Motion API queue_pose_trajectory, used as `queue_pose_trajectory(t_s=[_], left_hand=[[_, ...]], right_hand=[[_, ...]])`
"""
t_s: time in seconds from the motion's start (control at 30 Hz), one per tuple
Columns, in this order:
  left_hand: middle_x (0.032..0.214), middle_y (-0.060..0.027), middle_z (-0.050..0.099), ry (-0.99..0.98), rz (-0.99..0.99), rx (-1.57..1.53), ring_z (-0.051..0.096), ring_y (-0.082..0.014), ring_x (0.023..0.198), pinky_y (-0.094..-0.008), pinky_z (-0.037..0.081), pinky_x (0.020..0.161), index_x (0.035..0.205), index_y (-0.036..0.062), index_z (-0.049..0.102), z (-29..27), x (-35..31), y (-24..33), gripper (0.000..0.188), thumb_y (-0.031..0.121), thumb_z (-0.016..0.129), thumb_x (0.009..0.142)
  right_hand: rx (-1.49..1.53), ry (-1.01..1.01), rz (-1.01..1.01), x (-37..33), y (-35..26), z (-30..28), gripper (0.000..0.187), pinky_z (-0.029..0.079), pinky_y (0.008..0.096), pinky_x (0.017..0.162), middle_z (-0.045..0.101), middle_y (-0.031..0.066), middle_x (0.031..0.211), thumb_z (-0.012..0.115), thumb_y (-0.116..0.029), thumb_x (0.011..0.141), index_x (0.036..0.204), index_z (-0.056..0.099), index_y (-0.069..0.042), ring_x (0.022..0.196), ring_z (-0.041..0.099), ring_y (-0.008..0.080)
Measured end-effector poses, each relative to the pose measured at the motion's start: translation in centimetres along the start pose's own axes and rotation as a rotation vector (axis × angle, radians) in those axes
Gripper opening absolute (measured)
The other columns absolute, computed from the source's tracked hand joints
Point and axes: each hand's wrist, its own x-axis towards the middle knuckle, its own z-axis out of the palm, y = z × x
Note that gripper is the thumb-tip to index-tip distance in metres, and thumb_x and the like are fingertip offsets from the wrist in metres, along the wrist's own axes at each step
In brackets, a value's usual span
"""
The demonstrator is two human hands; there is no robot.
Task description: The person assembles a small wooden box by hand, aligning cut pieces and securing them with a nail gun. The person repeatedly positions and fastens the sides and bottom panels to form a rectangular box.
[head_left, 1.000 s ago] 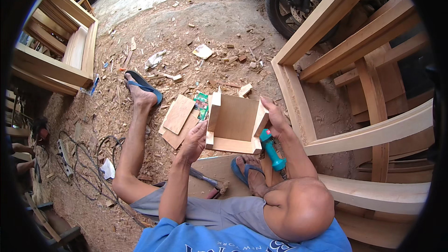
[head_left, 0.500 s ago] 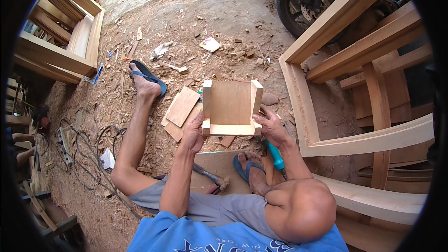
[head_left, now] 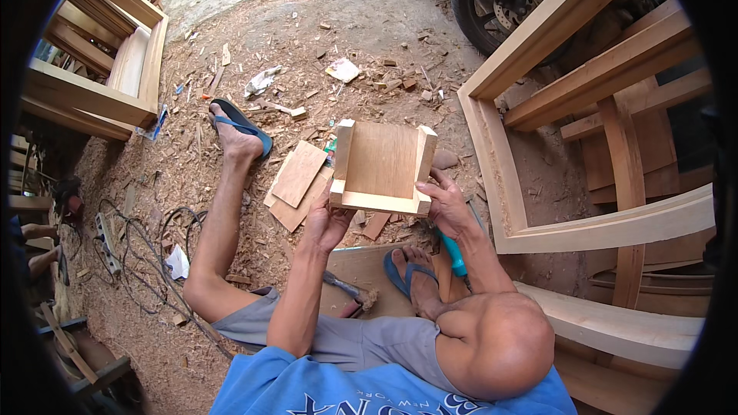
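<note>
Between my hands I hold up a small wooden box [head_left: 380, 160], with a thin plywood panel framed by pale strips on its left, right and near sides; the far side shows no strip. My left hand [head_left: 329, 219] is closed on its near left corner, fingers partly hidden beneath. My right hand [head_left: 448, 201] grips the near right corner, its thumb on the strip. Below and left lie thin plywood pieces [head_left: 300, 174] on the ground. A hammer [head_left: 350, 292] rests on a board [head_left: 361, 260] by my right foot, and a teal power tool [head_left: 452, 252] lies under my right forearm.
Large wooden frames [head_left: 507, 177] lean at the right, and more frames [head_left: 142, 69] stand at the far left. Wood chips and shavings cover the ground. Cables [head_left: 157, 261] and a power strip [head_left: 106, 242] lie at the left. A motorcycle wheel [head_left: 492, 4] stands at the back right.
The box has turned slightly clockwise and tilted, its near edge rising a little at the left. Both hands have kept their hold on it.
</note>
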Motion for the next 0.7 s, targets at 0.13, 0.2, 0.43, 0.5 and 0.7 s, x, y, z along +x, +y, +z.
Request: queue_pose_trajectory(t_s=[0.13,0.2,0.43,0.5,0.7], left_hand=[[0.114,-0.0061,0.068,0.027,-0.007,0.045,0.066,-0.0180,0.101,-0.0339,0.057,0.088,0.127,0.0086,0.059,0.0,0.1,-0.1,0.035,0.034,0.053,0.103],[0.112,-0.0056,0.068,0.138,0.034,0.089,0.066,-0.0180,0.099,-0.0342,0.057,0.088,0.125,0.0089,0.060,0.5,-0.1,-0.4,0.035,0.035,0.053,0.103],[0.119,-0.0090,0.066,0.132,0.024,0.150,0.064,-0.0191,0.106,-0.0342,0.056,0.091,0.128,0.0064,0.056,1.7,-0.9,0.0,0.039,0.036,0.054,0.102],[0.125,-0.0113,0.063,0.036,-0.059,0.167,0.062,-0.0199,0.113,-0.0359,0.054,0.094,0.133,0.0044,0.052,1.5,-1.5,1.2,0.045,0.037,0.056,0.101],[0.129,-0.0179,0.059,-0.058,0.155,0.783,0.062,-0.0247,0.115,-0.0388,0.054,0.092,0.144,-0.0011,0.038,0.0,-4.2,2.0,0.070,0.028,0.071,0.089]], right_hand=[[0.024,-0.033,-0.009,0.2,0.1,-0.3,0.062,0.064,0.0348,0.074,0.063,0.0174,0.119,0.066,-0.008,0.092,0.143,0.035,0.003,0.096,0.070,0.0232],[-0.003,-0.032,0.026,0.1,0.2,-0.5,0.065,0.061,0.0357,0.083,0.058,0.0193,0.127,0.065,-0.006,0.091,0.146,0.032,0.004,0.107,0.067,0.0250],[0.014,0.001,0.058,0.5,0.6,-0.7,0.062,0.063,0.0374,0.079,0.062,0.0197,0.119,0.065,-0.007,0.093,0.145,0.033,0.006,0.101,0.069,0.0250],[-0.016,-0.041,0.065,0.3,0.2,-0.8,0.066,0.061,0.0354,0.084,0.059,0.0192,0.126,0.065,-0.005,0.091,0.147,0.031,0.006,0.107,0.067,0.0245],[-0.205,-0.171,0.143,0.4,1.1,0.2,0.054,0.059,0.0306,0.083,0.063,0.0152,0.122,0.062,-0.016,0.097,0.142,0.042,0.009,0.103,0.068,0.0182]])
